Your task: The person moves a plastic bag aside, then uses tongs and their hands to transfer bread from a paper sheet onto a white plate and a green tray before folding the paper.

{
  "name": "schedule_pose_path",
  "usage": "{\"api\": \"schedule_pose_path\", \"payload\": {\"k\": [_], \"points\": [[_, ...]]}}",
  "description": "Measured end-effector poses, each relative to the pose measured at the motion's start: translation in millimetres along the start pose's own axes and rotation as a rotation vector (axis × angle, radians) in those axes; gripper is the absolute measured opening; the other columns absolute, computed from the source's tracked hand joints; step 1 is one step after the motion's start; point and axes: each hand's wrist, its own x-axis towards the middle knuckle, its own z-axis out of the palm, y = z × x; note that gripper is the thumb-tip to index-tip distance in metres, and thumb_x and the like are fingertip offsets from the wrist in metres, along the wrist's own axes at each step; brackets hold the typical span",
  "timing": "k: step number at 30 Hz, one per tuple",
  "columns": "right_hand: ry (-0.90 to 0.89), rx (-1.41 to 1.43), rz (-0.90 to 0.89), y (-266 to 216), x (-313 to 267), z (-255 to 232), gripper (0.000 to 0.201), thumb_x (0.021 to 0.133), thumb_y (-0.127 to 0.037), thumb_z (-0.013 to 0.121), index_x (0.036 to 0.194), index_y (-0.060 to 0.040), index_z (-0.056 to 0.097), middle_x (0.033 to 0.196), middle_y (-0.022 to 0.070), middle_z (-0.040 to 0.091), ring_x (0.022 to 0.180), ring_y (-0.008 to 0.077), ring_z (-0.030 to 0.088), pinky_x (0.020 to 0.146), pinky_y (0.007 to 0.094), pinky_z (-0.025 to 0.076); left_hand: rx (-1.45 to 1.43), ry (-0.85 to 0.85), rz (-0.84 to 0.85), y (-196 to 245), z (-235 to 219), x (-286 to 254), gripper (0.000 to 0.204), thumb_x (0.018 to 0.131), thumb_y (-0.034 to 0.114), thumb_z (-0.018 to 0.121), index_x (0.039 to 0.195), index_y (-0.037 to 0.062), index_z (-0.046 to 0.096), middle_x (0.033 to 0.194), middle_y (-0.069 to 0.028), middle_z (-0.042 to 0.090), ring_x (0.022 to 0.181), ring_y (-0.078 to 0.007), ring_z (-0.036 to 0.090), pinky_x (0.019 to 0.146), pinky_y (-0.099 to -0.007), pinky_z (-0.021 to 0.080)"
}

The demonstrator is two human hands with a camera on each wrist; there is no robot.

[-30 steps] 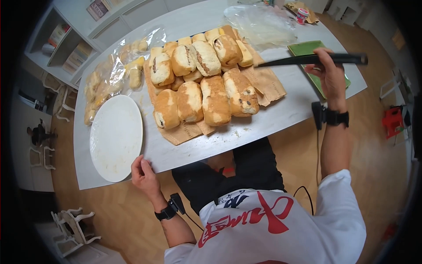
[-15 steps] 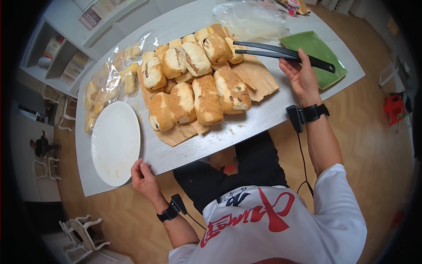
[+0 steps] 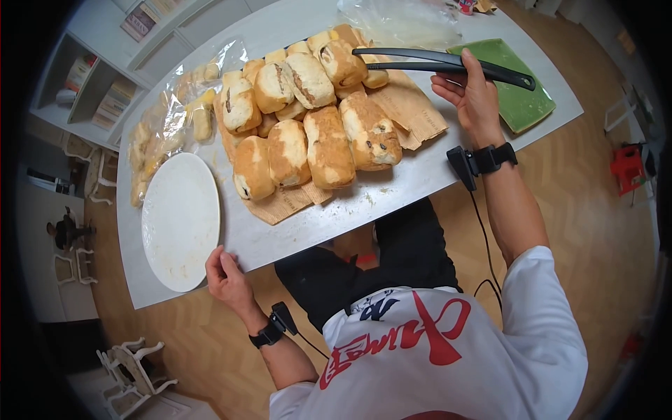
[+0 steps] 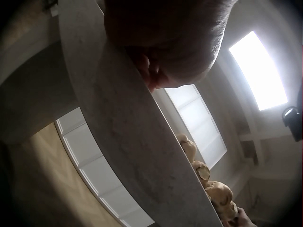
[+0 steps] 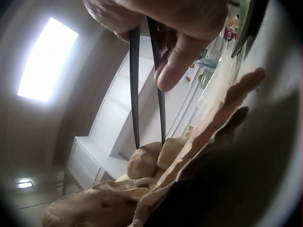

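Observation:
My right hand (image 3: 476,101) holds black tongs (image 3: 502,74) by their arms, pointing left over the bread. Their two tips reach the right side of a bread roll (image 3: 340,64) in the upper layer, at the back right of the pile. In the right wrist view the tongs' arms stand apart, tips close over the roll (image 5: 144,161). Below it, golden-brown rolls (image 3: 327,147) form the front row. My left hand (image 3: 229,283) rests at the table's near edge, fingers loosely bent and holding nothing, beside a white oval plate (image 3: 180,220) with crumbs.
Brown paper (image 3: 420,115) lies under the rolls. A green square plate (image 3: 521,108) sits at the right, beyond my right hand. Clear bags of bread (image 3: 157,140) lie at the left, and a clear plastic bag (image 3: 402,21) at the back. Crumbs dot the table (image 3: 357,210).
My right hand has moved left from beside the green plate, turning the tongs so both arms show, and their tips now reach the back right roll. My left hand has stayed at the edge.

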Motion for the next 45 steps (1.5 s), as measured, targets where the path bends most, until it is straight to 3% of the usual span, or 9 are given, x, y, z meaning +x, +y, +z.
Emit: {"api": "schedule_pose_path", "payload": {"k": [5,11,21,31,34,37,45], "points": [[0.062,0.092,0.063,9.8,2.6,-2.5,0.049,0.09,-0.041,0.065,0.098,0.0071,0.062,0.086,0.0181,0.068,0.075,0.0237,0.07,0.067,0.0341,0.062,-0.004,-0.002,-0.008,0.9,0.5,-0.1,0.015,0.097,0.009,0.058,0.107,0.0002,0.064,0.083,-0.0009,0.062,0.071,-0.0057,0.052,0.063,-0.0196,0.043],[-0.005,0.06,0.086,10.8,3.3,-1.2,0.048,0.09,-0.042,0.064,0.097,0.0054,0.061,0.085,0.0171,0.067,0.074,0.0232,0.069,0.069,0.0332,0.062,0.008,0.001,-0.001,1.4,1.8,-0.5,0.015,0.097,0.009,0.058,0.107,-0.0001,0.064,0.082,-0.0011,0.062,0.07,-0.0057,0.052,0.063,-0.0197,0.043],[0.033,0.028,0.068,18.8,17.3,0.9,0.044,0.09,-0.039,0.06,0.096,0.0046,0.062,0.081,0.0167,0.068,0.066,0.0188,0.067,0.059,0.0298,0.059,0.024,-0.002,-0.02,1.2,2.0,0.4,0.014,0.097,0.009,0.057,0.106,0.0005,0.064,0.081,-0.0011,0.062,0.069,-0.0057,0.052,0.06,-0.0196,0.043],[-0.102,0.095,0.159,24.3,13.5,11.6,0.039,0.091,-0.035,0.065,0.099,0.003,0.062,0.089,0.017,0.069,0.076,0.0212,0.069,0.067,0.0303,0.061,0.002,-0.005,-0.016,-1.5,1.2,-0.6,0.014,0.096,0.009,0.057,0.106,0.0023,0.064,0.081,-0.0007,0.062,0.069,-0.0057,0.053,0.058,-0.0189,0.042],[-0.066,0.103,0.173,24.0,12.2,11.4,0.037,0.091,-0.032,0.066,0.101,0.0039,0.061,0.089,0.0174,0.069,0.076,0.0212,0.069,0.068,0.0305,0.061,-0.002,0.002,-0.034,-0.6,0.8,0.3,0.015,0.095,0.008,0.059,0.106,0.0001,0.065,0.08,-0.0018,0.063,0.069,-0.0069,0.054,0.062,-0.0208,0.045],[-0.074,0.119,0.151,23.2,11.3,9.7,0.036,0.091,-0.029,0.067,0.102,0.0045,0.06,0.089,0.0176,0.069,0.076,0.0213,0.069,0.068,0.0309,0.061,0.004,-0.005,-0.001,-5.7,0.8,0.8,0.013,0.096,0.009,0.057,0.105,0.0021,0.064,0.081,-0.0005,0.062,0.068,-0.0053,0.053,0.057,-0.019,0.042],[-0.049,0.166,0.105,23.5,11.5,2.3,0.033,0.091,-0.027,0.068,0.101,0.0039,0.06,0.087,0.0172,0.068,0.076,0.022,0.07,0.069,0.0325,0.061,0.019,-0.013,0.01,-0.7,0.6,-0.7,0.014,0.096,0.009,0.057,0.106,0.0015,0.064,0.082,-0.0006,0.062,0.069,-0.0056,0.053,0.059,-0.019,0.042]]}}
